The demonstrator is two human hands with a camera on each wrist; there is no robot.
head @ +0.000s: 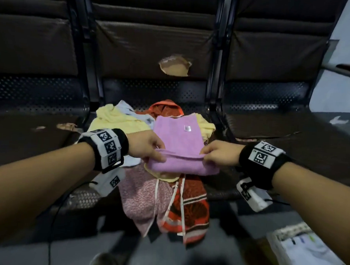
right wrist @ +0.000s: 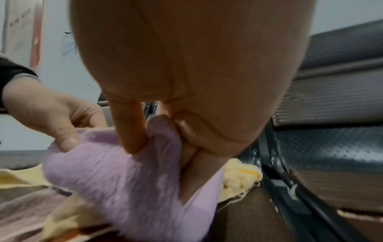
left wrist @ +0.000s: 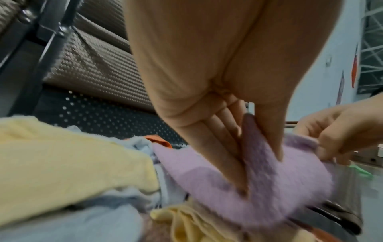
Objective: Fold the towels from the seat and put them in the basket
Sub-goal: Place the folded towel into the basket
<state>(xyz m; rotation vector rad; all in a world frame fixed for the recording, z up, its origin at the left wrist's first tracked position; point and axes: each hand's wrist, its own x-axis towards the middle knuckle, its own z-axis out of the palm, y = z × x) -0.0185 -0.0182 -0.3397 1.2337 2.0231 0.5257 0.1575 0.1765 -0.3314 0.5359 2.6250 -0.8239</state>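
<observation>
The head view looks down and forward from above the seat [head: 271, 125], taking in both forearms. Each wrist view sits close under its palm, looking along the fingers; both share the purple towel [left wrist: 269, 188] [right wrist: 124, 180] and the opposite hand.

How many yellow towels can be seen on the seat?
3: one back left, one right of the purple towel, one under its near edge. More may be hidden.
</observation>
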